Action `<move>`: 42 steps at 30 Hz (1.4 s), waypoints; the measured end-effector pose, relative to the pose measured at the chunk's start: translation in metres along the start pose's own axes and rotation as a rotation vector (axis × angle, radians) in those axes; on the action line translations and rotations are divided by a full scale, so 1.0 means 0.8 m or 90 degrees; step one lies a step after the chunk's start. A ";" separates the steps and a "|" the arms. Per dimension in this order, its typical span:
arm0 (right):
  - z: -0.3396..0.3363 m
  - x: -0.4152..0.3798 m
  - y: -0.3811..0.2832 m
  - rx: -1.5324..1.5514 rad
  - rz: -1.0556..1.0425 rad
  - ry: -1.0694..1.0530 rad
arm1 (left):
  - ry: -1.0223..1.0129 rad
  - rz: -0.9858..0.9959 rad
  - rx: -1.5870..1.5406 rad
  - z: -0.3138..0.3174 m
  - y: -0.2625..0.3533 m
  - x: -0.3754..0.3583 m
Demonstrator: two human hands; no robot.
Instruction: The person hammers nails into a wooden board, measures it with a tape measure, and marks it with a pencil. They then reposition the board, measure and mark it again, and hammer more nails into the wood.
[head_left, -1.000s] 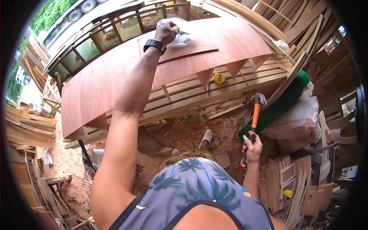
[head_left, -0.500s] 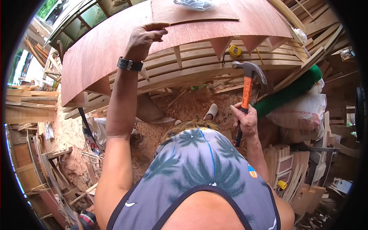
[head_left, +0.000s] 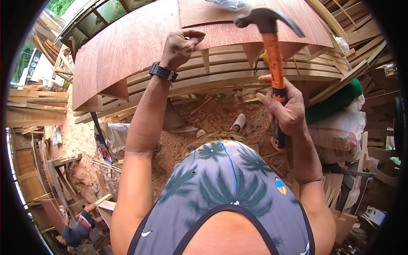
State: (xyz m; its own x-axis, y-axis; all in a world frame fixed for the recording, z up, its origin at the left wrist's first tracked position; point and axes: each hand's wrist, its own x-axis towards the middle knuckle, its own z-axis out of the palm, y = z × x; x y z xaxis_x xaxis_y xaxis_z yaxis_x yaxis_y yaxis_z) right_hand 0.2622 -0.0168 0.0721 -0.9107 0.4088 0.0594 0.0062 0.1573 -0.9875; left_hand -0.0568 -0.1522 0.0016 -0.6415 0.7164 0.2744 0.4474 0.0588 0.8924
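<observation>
A claw hammer (head_left: 274,61) with an orange and black handle is raised upright in my right hand (head_left: 290,109), which wraps round the lower grip. My left hand (head_left: 180,47), with a dark watch on its wrist, is closed in a pinch at the near edge of a reddish plywood sheet (head_left: 123,46). Whatever lies between those fingertips is too small to make out. Beneath the plywood runs a curved frame of wooden slats (head_left: 229,69). A smaller plywood piece (head_left: 199,12) lies on top, with a clear plastic bag (head_left: 231,4) on it.
A yellow tape measure (head_left: 266,58) is partly hidden behind the hammer. On the right are a green roll (head_left: 335,104) and a white sack (head_left: 344,127). Sawdust covers the ground (head_left: 204,110). Scrap wood lies on both sides, and another person (head_left: 78,229) is at lower left.
My right hand has lifted the hammer up and toward the camera. My left hand has shifted right along the plywood edge, its fingers more curled. Another person now shows more fully at lower left.
</observation>
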 end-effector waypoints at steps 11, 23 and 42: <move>0.013 0.012 -0.002 -0.092 0.092 -0.077 | 0.041 -0.027 -0.107 0.016 -0.007 -0.002; 0.017 0.024 -0.002 -0.096 0.073 -0.062 | 0.025 -0.019 -0.107 0.019 -0.013 -0.001; 0.019 0.049 -0.017 -0.220 0.001 -0.055 | 0.031 0.014 -0.004 0.021 -0.007 -0.005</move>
State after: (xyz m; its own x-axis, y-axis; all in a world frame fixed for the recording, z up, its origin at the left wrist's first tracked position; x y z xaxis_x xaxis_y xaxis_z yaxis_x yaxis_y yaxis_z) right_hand 0.2199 -0.0167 0.0856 -0.9420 0.3343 0.0304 0.1340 0.4575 -0.8791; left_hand -0.0461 -0.1439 -0.0107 -0.6608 0.6828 0.3116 0.4587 0.0389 0.8877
